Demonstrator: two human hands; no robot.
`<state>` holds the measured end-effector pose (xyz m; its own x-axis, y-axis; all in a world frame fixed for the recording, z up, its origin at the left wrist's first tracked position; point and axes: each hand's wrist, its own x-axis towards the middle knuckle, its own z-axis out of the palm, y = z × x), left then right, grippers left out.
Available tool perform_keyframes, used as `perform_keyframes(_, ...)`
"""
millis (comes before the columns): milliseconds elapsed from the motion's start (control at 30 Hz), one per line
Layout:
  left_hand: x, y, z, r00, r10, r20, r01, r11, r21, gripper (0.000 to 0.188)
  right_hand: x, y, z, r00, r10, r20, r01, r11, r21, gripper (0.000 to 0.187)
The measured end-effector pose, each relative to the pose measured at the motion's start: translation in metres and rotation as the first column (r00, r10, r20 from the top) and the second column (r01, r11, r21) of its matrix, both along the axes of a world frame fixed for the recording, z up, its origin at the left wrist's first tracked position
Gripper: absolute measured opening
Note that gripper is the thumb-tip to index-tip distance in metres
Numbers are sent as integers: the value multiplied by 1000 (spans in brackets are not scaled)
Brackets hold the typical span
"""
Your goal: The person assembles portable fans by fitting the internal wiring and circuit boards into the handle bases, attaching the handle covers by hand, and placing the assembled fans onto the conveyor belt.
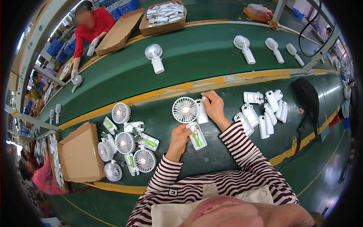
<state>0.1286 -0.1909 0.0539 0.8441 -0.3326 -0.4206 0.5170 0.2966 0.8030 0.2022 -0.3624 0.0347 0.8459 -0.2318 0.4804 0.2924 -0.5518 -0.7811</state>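
In front of me, my left hand (179, 140) grips a small white handheld fan (185, 110) by its opened handle. The round grille points away from me, and a green cylindrical battery (197, 139) shows inside the handle half. Close beside the grille, my right hand (215, 108) pinches the upper end of a white handle cover (202, 115). Several opened fans (124, 142) lie in a heap to the left, with batteries and wires exposed. Over on the right lie several loose white handle covers (250, 114).
Finished-looking white fans (154, 56) lie spaced along the green conveyor (196, 41) beyond my bench. A cardboard box (80, 155) stands at left; another box (163, 26) of wrapped items sits across. A black bag (305, 98) lies at right. A gloved co-worker (92, 28) reaches over the belt.
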Motion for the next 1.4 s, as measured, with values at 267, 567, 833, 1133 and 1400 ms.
perform_keyframes(267, 1, -4, 0, 1000, -1, -2, 1, 1000, 17, 22, 0, -2, 1, 999, -12, 40, 11, 1000, 13, 15)
perform_keyframes(567, 0, -3, 3, 1000, 3, 29, -2, 1000, -15, 22, -2, -1, 4, 1000, -18, -4, 18, 1000, 0, 15)
perform_keyframes(833, -1, 2, -1, 1000, 2, 21, -2, 1000, -19, 22, 0, 2, 2, 1000, -3, 9, 3, 1000, 5, 15)
perform_keyframes(1133, 1, -1, 0, 1000, -10, -2, 10, 1000, -3, 20, 2, -3, -4, 1000, 21, -7, -21, 1000, 23, 15)
perform_keyframes(1400, 0, -1, 2, 1000, 6, 10, -6, 1000, -29, 21, 1, -1, 1, 999, 28, -43, -27, 999, 22, 14)
